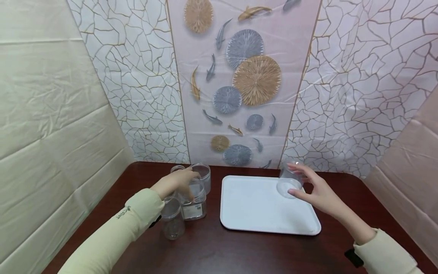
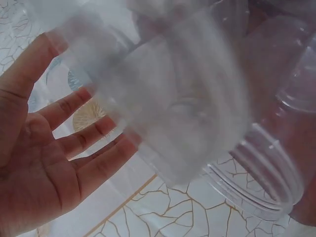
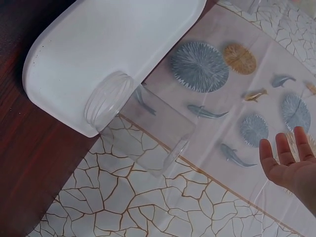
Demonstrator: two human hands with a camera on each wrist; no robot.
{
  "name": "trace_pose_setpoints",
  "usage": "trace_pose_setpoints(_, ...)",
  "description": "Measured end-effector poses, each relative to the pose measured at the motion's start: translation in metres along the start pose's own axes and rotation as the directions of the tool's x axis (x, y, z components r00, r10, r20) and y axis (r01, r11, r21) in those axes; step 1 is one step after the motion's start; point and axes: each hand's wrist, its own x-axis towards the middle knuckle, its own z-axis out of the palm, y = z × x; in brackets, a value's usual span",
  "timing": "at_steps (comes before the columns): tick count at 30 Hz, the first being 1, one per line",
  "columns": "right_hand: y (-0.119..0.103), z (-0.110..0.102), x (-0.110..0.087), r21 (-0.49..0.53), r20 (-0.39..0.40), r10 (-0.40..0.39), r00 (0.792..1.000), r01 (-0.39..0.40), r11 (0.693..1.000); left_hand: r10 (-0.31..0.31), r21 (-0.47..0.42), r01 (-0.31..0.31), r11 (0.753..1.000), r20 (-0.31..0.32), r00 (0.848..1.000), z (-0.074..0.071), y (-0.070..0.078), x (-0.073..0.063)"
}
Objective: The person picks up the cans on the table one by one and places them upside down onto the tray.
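Note:
My left hand [image 1: 179,182] reaches down over a group of clear plastic jars at the left of the tray. Its thumb and fingers are around one clear jar [image 2: 168,98], blurred and close in the left wrist view. A labelled jar [image 1: 193,211] stands just below that hand, and another jar [image 1: 173,224] is nearer me. My right hand [image 1: 319,192] is beside a clear jar [image 1: 290,184] on the tray's far right part. The right wrist view shows this jar [image 3: 145,131] mouth down, with the right hand's fingers [image 3: 284,150] extended and apart from it.
A white rectangular tray [image 1: 263,209] lies on the dark brown table [image 1: 219,251]. More clear jars, one of them a round jar [image 1: 204,177], stand behind the left hand. Patterned cloth [image 1: 236,95] hangs behind the table, with pale cloth at both sides.

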Motion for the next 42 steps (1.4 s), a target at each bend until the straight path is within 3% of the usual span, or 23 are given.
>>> trace_pose_setpoints(10,-0.003,-0.001,0.004,0.003,0.006,-0.004,1.0,0.004,1.0,-0.038,0.069,0.036,0.997,0.039,0.998,-0.011,0.006,0.003)
trace_pose_setpoints(14,-0.004,-0.001,0.004,-0.011,0.008,-0.003,1.0,0.003,1.0,-0.055,0.037,0.053,0.998,0.059,0.997,-0.016,0.003,0.003)
trace_pose_setpoints(20,-0.003,-0.001,0.005,-0.022,0.021,0.013,1.0,-0.012,1.0,-0.003,-0.028,0.004,1.0,0.031,1.0,-0.023,0.002,0.003)
trace_pose_setpoints(25,-0.008,-0.001,0.008,-0.027,0.025,0.008,1.0,-0.008,1.0,0.003,-0.092,0.0,0.996,0.031,1.0,-0.028,0.003,0.001)
trace_pose_setpoints(28,-0.007,-0.001,0.008,-0.027,0.024,0.011,1.0,-0.01,1.0,0.03,-0.101,-0.026,0.995,0.035,0.999,-0.033,0.004,-0.001)
trace_pose_setpoints(33,-0.007,0.0,0.01,-0.021,0.018,0.002,1.0,-0.002,1.0,0.124,-0.101,-0.12,0.988,0.034,0.992,-0.043,0.006,-0.001)
trace_pose_setpoints(42,-0.009,-0.002,0.012,-0.003,0.014,0.005,1.0,-0.005,1.0,0.159,-0.122,-0.159,0.98,-0.008,0.987,-0.051,0.012,-0.001)
